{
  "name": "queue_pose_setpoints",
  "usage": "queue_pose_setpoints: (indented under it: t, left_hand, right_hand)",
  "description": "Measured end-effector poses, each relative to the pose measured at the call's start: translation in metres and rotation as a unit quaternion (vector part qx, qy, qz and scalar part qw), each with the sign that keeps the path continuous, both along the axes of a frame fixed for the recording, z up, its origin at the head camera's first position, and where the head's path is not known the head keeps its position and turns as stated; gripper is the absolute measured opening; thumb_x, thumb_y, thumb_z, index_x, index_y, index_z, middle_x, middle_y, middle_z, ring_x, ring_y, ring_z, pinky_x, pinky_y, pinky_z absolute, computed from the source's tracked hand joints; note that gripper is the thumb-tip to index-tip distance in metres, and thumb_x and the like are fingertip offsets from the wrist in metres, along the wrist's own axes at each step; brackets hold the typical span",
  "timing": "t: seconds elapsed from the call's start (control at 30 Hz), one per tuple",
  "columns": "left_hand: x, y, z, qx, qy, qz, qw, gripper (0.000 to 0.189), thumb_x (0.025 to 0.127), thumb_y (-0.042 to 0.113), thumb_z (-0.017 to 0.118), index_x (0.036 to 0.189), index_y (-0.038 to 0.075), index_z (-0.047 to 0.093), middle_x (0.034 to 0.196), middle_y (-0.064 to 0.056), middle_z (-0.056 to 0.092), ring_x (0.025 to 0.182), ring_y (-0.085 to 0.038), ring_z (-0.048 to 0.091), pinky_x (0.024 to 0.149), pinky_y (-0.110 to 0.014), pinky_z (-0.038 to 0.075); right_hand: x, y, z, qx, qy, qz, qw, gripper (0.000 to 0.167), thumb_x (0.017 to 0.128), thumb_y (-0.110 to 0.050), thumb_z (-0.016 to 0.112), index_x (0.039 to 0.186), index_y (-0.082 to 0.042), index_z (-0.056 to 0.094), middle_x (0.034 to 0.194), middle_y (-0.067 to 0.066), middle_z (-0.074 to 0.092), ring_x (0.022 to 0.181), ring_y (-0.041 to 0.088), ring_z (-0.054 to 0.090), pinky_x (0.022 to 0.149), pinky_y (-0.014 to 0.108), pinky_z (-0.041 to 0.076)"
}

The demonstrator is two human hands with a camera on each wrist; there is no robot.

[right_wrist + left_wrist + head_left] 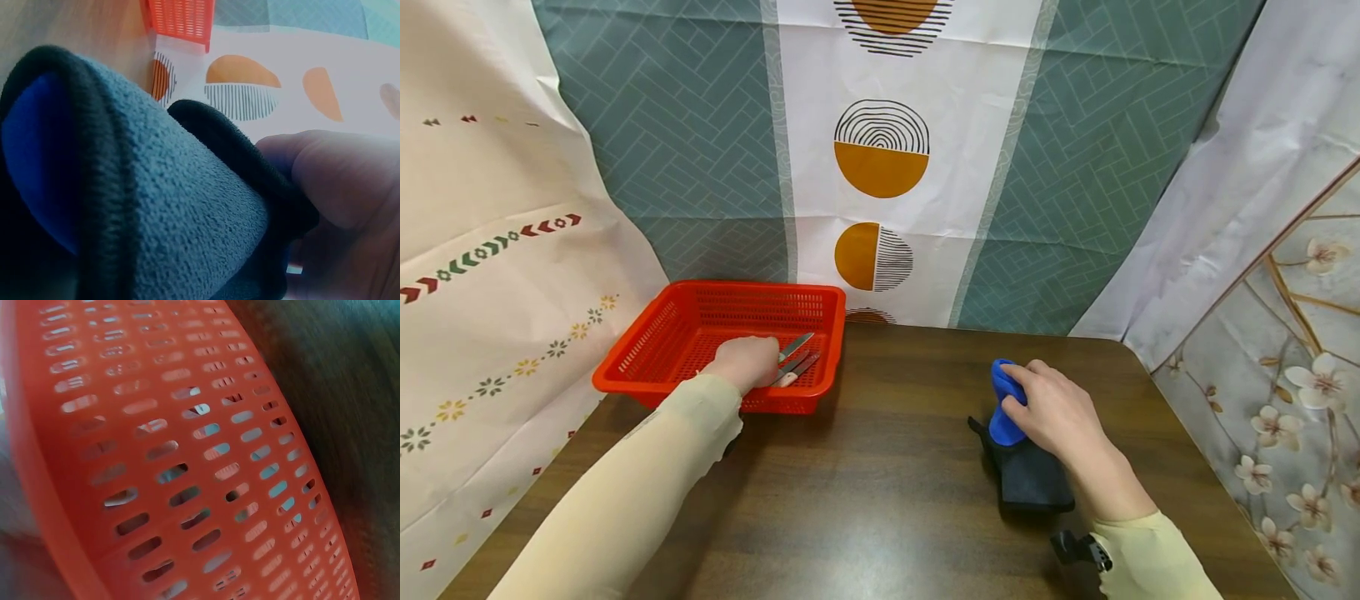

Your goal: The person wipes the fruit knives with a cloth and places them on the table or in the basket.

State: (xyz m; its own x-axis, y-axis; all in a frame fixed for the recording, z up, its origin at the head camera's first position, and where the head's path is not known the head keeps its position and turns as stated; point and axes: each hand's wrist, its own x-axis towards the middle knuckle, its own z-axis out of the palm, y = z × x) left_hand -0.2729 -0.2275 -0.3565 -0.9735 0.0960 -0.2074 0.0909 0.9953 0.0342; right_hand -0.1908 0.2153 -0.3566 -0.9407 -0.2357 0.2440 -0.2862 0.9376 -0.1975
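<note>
My left hand point(745, 362) reaches down into a red plastic basket point(647, 375), right beside several knives point(799, 367) lying there. Its fingertips are hidden, and I cannot tell whether they grip a knife. From the left wrist, the slotted basket wall point(206, 456) covers most of the view, with pale and teal bits showing through. My right hand point(1056, 408) pinches the blue part point(1006, 408) of a black-and-blue fabric piece point(1033, 479) on the table. Up close, the fabric point(181, 200) looks fuzzy and grey, with thick black edging and a blue inner face.
Both arms extend over a brown wooden table point(865, 467). A patterned cloth point(880, 208) hangs behind its far edge, close behind the basket. More hangings stand at the left and right, the right one point(1277, 417) printed with flowers.
</note>
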Motion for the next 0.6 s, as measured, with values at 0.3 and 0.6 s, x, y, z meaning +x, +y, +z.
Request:
queue_pose_setpoints:
  t: [0.3,0.6]
  left_hand:
    - [-0.0006,-0.0002,0.0014,0.011,-0.049,-0.002,0.9987,0.027,0.104,0.035,0.072,0.089,0.012,0.072,0.089,-0.008,0.065,0.083,-0.027,0.058,0.081,-0.046,0.049]
    - [0.0021,-0.0066,-0.0006,0.091,-0.072,0.082,0.9898,0.015,0.100,0.023,0.069,0.099,0.009,0.072,0.095,-0.012,0.065,0.093,-0.032,0.060,0.095,-0.053,0.051]
  right_hand:
    - [-0.0064,0.0018,-0.0053,0.011,-0.019,-0.008,0.9997,0.051,0.097,-0.023,0.073,0.146,-0.006,0.070,0.107,0.011,0.066,0.088,0.027,0.061,0.068,0.047,0.055]
    - [-0.0065,0.0002,-0.0077,0.014,-0.023,-0.005,0.9996,0.052,0.098,-0.023,0.074,0.146,-0.005,0.070,0.112,0.013,0.068,0.092,0.029,0.064,0.072,0.051,0.057]
